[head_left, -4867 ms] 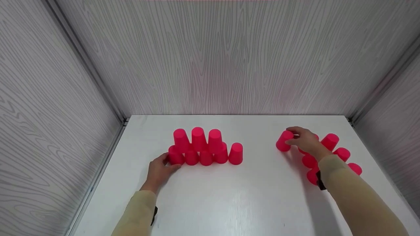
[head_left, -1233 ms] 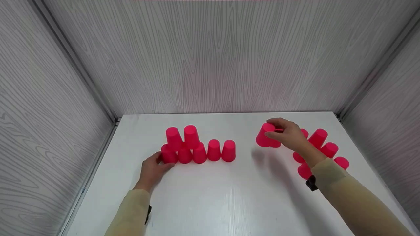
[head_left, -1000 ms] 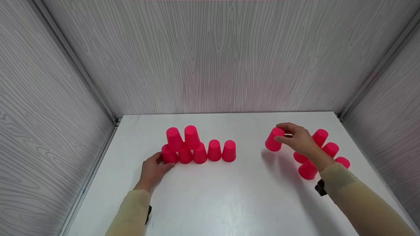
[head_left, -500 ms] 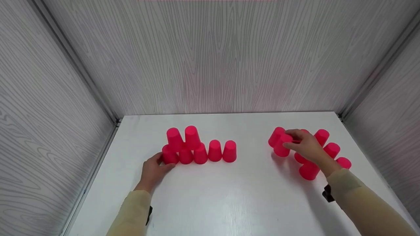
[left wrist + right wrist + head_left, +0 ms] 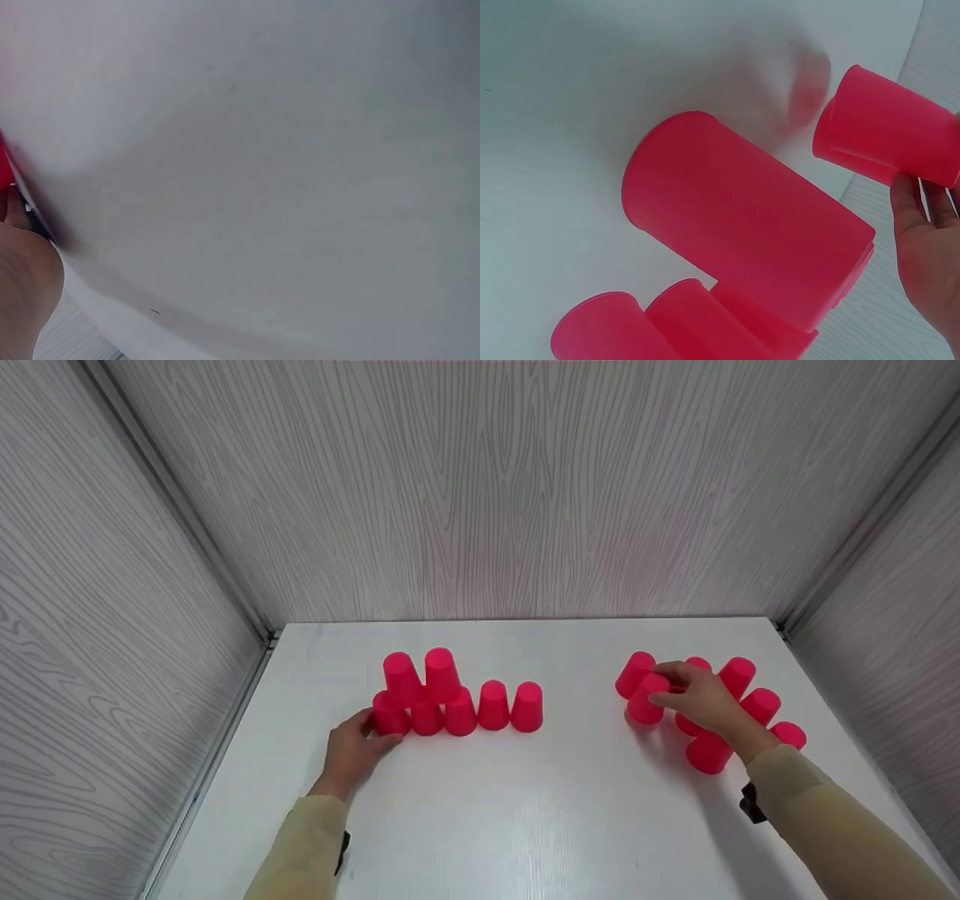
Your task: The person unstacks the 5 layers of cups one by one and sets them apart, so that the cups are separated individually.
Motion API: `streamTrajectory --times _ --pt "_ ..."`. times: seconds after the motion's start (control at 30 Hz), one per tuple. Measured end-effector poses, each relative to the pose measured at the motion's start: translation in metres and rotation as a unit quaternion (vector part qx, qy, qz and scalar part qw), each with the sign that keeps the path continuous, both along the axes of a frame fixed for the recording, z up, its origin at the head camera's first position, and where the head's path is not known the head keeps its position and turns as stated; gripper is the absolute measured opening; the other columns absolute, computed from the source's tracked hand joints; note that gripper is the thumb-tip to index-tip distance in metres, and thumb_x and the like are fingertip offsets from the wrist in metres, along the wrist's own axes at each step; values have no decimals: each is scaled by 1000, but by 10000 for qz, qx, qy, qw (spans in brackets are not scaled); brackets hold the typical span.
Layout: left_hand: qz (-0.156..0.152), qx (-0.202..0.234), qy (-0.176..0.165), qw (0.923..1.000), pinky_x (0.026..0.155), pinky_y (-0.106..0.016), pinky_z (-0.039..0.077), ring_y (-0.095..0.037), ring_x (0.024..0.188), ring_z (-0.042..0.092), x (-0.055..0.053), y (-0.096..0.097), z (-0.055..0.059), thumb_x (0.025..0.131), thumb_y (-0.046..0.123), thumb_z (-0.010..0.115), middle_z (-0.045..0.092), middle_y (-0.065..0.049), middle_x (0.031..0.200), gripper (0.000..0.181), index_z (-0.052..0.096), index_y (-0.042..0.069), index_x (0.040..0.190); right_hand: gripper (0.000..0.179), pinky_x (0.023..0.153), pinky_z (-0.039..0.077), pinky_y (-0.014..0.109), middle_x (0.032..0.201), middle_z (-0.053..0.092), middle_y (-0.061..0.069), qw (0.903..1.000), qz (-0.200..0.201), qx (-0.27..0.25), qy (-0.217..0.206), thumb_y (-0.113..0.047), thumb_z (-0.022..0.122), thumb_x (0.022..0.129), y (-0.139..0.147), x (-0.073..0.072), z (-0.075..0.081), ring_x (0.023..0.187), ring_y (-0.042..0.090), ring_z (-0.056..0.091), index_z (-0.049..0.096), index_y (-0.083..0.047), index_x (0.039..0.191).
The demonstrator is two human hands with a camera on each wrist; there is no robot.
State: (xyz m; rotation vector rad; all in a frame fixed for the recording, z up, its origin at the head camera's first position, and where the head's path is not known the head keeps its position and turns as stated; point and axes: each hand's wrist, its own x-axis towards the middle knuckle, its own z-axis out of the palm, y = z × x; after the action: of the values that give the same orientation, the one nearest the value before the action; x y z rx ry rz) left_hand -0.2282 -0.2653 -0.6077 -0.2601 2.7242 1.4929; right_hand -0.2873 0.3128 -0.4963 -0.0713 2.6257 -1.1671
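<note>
Pinched in my right hand (image 5: 701, 699) is an upside-down red plastic cup (image 5: 646, 705), low over the table with its shadow beneath. Just behind it stands another upturned cup (image 5: 634, 671); the right wrist view shows the held cup (image 5: 892, 124) overlapping it. On the left, several upturned cups form a base row (image 5: 493, 706), with two more cups (image 5: 442, 675) stacked on its left part. My left hand (image 5: 352, 750) grips the row's leftmost cup (image 5: 388, 714), thumb in front and fingers behind, partly hidden. Only that cup's edge (image 5: 4, 169) enters the left wrist view.
Several more red cups (image 5: 761, 705) stand upside down in a cluster at the right, partly covered by the right forearm (image 5: 817, 802). The white table (image 5: 487, 825) is bounded by a grey wood-grain back panel (image 5: 480, 495) and side panels.
The top row's rightmost cup has left the stack. My right hand carried it rightward and lowered it beside the cup held earlier, now standing released. My left hand keeps its grip.
</note>
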Motion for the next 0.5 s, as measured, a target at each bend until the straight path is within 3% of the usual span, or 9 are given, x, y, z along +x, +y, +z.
streamTrajectory --times 0.5 --pt "79 175 -160 9997 111 -45 51 -30 143 52 1 0 -1 89 35 89 59 -5 150 79 51 16 156 80 101 57 54 145 55 16 9999 87 -12 -132 -30 88 89 -4 -4 -5 132 40 53 48 -15 156"
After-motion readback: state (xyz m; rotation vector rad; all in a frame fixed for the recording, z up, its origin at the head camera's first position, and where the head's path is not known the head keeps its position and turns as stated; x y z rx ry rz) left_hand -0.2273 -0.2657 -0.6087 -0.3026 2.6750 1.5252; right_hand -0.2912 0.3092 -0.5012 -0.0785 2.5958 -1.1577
